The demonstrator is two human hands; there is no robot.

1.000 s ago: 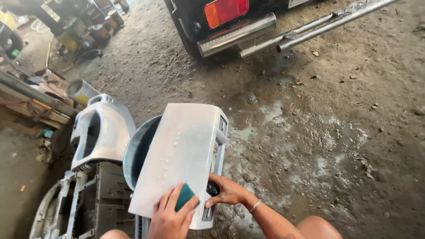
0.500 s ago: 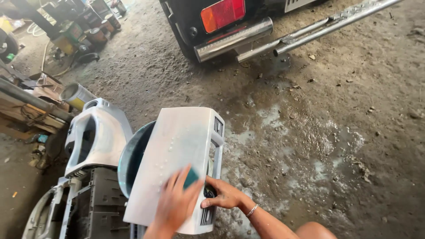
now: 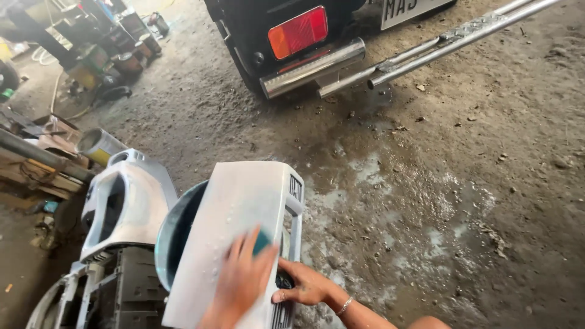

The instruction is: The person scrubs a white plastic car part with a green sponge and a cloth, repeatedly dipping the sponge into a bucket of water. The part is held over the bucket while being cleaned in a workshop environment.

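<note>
Flat-palmed, your left hand (image 3: 241,277) presses a teal sanding pad (image 3: 262,240) onto the pale grey panel (image 3: 234,213). Your right hand (image 3: 301,285) clamps its vented edge. Water beads dot the dull, wet surface.

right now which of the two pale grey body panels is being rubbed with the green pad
The nearer grey panel, lying across the blue tub. The left hand presses the green pad onto it and the right hand steadies its edge. The other panel, farther left, lies untouched.
</note>
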